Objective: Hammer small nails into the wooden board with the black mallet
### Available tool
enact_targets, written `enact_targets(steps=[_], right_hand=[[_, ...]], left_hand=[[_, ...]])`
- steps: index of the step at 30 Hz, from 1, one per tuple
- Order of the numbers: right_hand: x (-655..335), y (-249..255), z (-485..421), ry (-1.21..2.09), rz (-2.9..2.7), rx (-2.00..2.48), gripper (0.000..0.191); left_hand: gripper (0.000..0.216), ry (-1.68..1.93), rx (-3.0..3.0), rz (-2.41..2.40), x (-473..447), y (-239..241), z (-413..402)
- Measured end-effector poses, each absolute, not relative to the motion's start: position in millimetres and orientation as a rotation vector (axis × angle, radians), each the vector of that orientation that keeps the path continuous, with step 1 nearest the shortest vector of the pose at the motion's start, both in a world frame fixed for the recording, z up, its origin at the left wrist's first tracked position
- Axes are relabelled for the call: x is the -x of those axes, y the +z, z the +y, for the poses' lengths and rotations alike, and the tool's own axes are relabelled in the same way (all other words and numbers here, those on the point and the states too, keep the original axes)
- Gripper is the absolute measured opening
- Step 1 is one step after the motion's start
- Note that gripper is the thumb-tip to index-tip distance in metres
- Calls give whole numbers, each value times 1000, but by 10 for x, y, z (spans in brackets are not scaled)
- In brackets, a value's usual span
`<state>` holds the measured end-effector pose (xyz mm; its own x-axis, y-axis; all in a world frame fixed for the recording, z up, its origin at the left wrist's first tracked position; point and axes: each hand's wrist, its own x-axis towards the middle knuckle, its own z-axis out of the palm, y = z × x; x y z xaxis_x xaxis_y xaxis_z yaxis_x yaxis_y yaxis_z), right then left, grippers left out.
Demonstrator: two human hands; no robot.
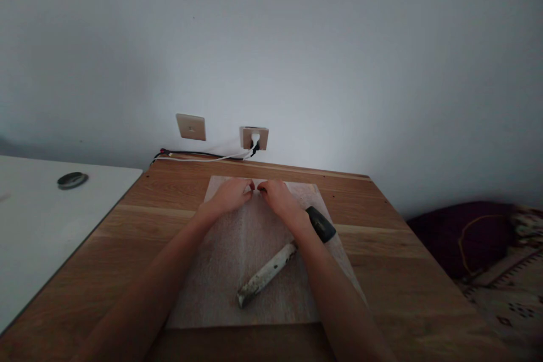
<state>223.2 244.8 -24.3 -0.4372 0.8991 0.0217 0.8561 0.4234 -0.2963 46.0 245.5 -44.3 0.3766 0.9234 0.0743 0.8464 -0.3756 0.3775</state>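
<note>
A pale rectangular board (224, 271) lies flat on the wooden table. Over its far part, my left hand (233, 194) is closed, with the fingertips drawn together. Close beside it my right hand (278, 197) is also closed, fingers curled inward, and a narrow gap parts the two. Whatever the fingertips hold, if anything, is too small or hidden to make out. A hammer (267, 272) rests diagonally on the board, its worn whitish handle toward me and its dark head at the right. My right forearm passes over the hammer and hides part of it near the head.
The wooden table (382, 271) stands against a pale wall. Cables (199, 155) run along its back edge to a wall socket (254, 138), left of which is another wall plate (191, 126). A white surface (38, 226) at left bears a round dark lid-like object (72, 180). Purple fabric (470, 235) lies at right.
</note>
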Motion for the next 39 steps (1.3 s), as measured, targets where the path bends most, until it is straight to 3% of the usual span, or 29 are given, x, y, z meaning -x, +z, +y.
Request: enact_targets(steps=[14, 21, 24, 27, 33, 39], right_hand=[[-2521, 107, 2432, 268, -2308, 1493, 22], [-2669, 206, 2435, 258, -2238, 1486, 21], [-2671, 202, 2437, 269, -2229, 1457, 22], [-2668, 223, 2428, 279, -2209, 1424, 21], [-2539, 338, 2307, 347, -2189, 1288, 22], [-2338, 330, 2198, 533, -2322, 1049, 33]], left_hand=[[32, 263, -2364, 1841, -617, -490, 2368], [31, 426, -2329, 1804, -641, -592, 2389], [27, 809, -2003, 1652, -675, -524, 2419], [33, 1150, -1233, 1217, -681, -380, 2459], [20, 1124, -337, 696, -728, -187, 2431], [23, 1144, -303, 622, -978, -238, 2358]])
